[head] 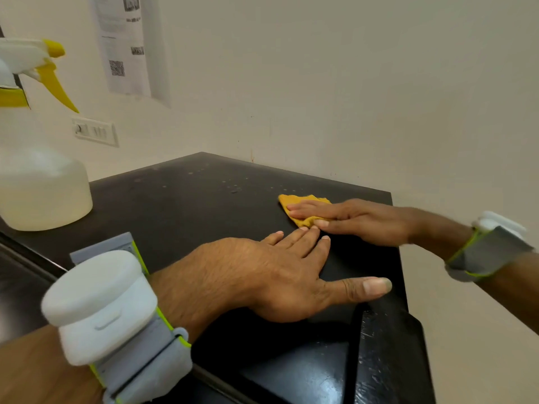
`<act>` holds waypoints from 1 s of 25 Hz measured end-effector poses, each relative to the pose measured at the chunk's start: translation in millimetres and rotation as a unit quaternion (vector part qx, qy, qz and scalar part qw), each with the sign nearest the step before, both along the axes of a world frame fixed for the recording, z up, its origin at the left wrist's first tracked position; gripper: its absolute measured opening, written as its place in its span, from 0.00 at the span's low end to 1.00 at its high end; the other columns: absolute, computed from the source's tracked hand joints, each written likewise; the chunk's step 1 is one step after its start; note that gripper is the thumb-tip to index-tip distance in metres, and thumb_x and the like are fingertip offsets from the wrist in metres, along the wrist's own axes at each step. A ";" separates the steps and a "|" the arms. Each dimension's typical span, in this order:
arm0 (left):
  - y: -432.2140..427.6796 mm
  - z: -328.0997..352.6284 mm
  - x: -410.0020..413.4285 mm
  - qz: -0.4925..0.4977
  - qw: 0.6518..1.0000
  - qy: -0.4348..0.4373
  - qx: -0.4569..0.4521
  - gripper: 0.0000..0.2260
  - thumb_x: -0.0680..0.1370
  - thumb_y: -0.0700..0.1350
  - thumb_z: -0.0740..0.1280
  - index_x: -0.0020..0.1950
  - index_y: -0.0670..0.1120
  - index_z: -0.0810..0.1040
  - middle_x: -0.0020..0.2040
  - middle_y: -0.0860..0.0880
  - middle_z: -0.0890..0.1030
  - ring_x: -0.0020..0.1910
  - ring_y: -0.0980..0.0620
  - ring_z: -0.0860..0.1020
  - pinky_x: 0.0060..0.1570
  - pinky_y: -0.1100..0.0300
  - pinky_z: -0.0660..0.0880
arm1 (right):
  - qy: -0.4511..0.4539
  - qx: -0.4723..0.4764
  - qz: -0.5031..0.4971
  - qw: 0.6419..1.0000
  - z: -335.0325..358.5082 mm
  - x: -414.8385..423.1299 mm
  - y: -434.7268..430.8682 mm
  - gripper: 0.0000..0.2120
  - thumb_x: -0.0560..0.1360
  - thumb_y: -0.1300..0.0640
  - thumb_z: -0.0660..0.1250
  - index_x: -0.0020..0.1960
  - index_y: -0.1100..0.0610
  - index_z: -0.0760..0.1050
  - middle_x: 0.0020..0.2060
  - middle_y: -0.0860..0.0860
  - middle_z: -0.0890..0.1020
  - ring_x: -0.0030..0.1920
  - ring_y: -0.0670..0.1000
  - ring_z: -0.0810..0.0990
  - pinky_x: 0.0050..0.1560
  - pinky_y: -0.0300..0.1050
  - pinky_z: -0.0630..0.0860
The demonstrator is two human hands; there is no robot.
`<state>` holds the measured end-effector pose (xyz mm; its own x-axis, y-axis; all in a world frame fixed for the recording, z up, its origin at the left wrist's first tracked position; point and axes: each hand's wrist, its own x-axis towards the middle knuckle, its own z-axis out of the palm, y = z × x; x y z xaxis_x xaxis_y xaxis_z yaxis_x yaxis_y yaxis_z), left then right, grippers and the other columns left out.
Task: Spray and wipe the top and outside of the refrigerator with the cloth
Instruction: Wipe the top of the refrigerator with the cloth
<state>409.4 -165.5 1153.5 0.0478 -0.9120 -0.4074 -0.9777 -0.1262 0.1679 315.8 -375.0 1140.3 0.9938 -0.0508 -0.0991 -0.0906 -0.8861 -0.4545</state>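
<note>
The black top of the refrigerator [189, 205] fills the middle of the view, with small droplets on its far part. A yellow-orange cloth [294, 201] lies flat near the right edge. My right hand [358, 220] presses down on it with straight fingers. My left hand [280, 281] rests flat and empty on the top just in front, fingers spread, thumb pointing right. A translucent spray bottle [40, 182] with a white and yellow trigger head stands on the top's left end.
Cream walls meet in a corner behind the refrigerator. A printed paper sheet [125, 45] and a switch plate [94, 131] hang on the left wall. The glossy black front and side [379, 360] drop away at the lower right.
</note>
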 end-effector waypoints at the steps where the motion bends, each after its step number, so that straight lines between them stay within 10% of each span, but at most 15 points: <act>1: -0.3 -0.1 0.2 0.001 1.000 -0.003 0.000 0.44 0.71 0.75 0.39 0.78 0.50 0.32 0.78 0.53 0.31 0.76 0.58 0.31 0.77 0.49 0.35 | -0.001 -0.003 0.015 1.000 0.0 9.4 -3.2 0.22 0.84 0.49 0.52 0.78 0.47 0.59 0.77 0.37 0.59 0.77 0.36 0.50 0.78 0.43 0.46; 10: 3.6 5.3 -2.5 -0.007 1.000 0.003 0.006 0.50 0.61 0.76 0.34 0.78 0.52 0.32 0.78 0.55 0.30 0.75 0.60 0.30 0.77 0.50 0.36 | -0.005 -0.030 -0.061 0.998 -7.7 79.2 -54.6 0.21 0.85 0.58 0.53 0.77 0.55 0.61 0.77 0.45 0.57 0.73 0.38 0.53 0.63 0.16 0.46; 14: 5.7 7.4 -2.5 -0.014 1.000 0.004 0.008 0.51 0.59 0.75 0.33 0.78 0.52 0.31 0.78 0.55 0.30 0.75 0.60 0.30 0.78 0.49 0.37 | -0.019 -0.044 -0.146 0.988 -5.5 79.2 -81.1 0.21 0.85 0.54 0.55 0.77 0.55 0.63 0.78 0.48 0.60 0.77 0.46 0.56 0.75 0.35 0.47; 25: 7.9 4.6 -1.3 -0.044 0.999 -0.014 -0.014 0.37 0.69 0.72 0.33 0.74 0.59 0.29 0.79 0.52 0.33 0.76 0.57 0.32 0.78 0.48 0.38 | -0.017 -0.105 -0.340 0.934 1.8 18.4 -84.1 0.24 0.84 0.47 0.53 0.76 0.58 0.64 0.76 0.50 0.64 0.75 0.54 0.64 0.74 0.42 0.56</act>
<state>408.1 -157.7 1158.2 -0.0224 -0.9239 -0.3820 -0.9890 -0.0354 0.1435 334.2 -459.1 1142.1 0.7272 -0.6863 0.0145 -0.6538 -0.6988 -0.2903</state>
